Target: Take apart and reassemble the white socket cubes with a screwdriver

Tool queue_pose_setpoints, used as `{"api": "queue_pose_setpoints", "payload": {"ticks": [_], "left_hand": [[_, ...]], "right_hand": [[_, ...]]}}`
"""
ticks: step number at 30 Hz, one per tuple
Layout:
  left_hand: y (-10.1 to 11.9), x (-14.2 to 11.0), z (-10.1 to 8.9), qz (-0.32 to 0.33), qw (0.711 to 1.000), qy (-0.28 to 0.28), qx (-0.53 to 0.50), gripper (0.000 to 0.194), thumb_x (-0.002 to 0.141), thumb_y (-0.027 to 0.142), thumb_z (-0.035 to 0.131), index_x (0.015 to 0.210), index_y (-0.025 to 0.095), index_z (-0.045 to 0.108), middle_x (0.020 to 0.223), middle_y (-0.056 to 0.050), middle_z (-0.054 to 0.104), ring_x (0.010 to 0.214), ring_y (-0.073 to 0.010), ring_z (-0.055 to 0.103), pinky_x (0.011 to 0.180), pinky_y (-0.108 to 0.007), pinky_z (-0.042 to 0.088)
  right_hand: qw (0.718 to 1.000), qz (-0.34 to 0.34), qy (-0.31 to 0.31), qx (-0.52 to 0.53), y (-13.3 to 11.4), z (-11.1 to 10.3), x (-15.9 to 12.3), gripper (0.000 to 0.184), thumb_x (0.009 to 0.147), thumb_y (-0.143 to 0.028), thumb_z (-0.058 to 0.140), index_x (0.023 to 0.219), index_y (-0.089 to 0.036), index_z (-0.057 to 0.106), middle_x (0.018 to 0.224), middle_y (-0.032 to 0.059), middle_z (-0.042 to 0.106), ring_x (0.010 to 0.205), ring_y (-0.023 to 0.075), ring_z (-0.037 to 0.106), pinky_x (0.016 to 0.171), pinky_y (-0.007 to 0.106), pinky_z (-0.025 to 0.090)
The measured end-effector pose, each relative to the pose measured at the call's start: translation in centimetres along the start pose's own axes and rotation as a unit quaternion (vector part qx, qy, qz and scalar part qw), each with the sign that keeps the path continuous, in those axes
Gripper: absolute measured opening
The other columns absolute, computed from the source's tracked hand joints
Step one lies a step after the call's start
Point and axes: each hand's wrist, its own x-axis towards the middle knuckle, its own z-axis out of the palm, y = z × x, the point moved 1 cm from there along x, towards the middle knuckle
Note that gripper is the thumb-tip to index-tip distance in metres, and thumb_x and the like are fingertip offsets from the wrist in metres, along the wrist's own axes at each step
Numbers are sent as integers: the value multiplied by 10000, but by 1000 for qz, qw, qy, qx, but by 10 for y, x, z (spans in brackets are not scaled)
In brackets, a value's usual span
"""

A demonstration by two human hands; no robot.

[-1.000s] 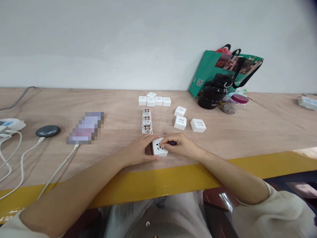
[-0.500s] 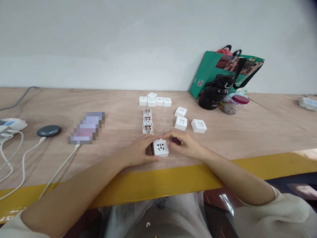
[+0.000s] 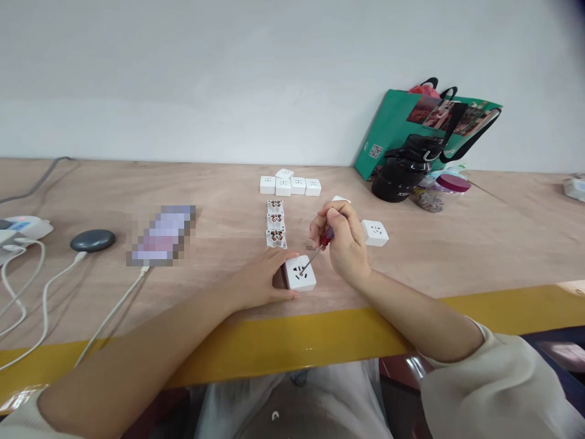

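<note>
My left hand (image 3: 258,279) grips the left side of a white socket cube (image 3: 300,274) near the table's front edge. My right hand (image 3: 342,236) is raised above it, closed round a small red-handled screwdriver (image 3: 320,245) whose tip points down into the cube's top face. Behind the cube stand three opened socket parts with copper contacts (image 3: 275,223) in a column. A row of white socket cubes (image 3: 290,184) lies further back. One more white cube (image 3: 375,232) sits to the right of my right hand, and another is partly hidden behind it.
A green bag (image 3: 397,131), a black bottle (image 3: 404,171) and a pink-lidded jar (image 3: 446,183) stand at the back right. On the left lie a blurred phone (image 3: 162,235), a dark oval puck (image 3: 92,239) and white cables (image 3: 27,286). The yellow table edge (image 3: 283,341) runs along the front.
My right hand has lifted from beside the cube and tilted the screwdriver upright, its tip now on the cube's top. The left hand has kept its hold.
</note>
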Motion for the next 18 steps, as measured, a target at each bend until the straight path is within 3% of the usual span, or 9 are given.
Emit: {"api": "queue_pose_setpoints", "payload": {"ticks": [18], "left_hand": [[-1,0,1,-1,1000,3,-2,659,714,457,715,1277,257,435,1268,-60,533,1158,-277,488,973,-412,383]], "right_hand": [[998,-40,15,-41,4,-5,4,185,926,-374,372,804,-240,406,509,-76,483,417,80,424,422,233,332]]}}
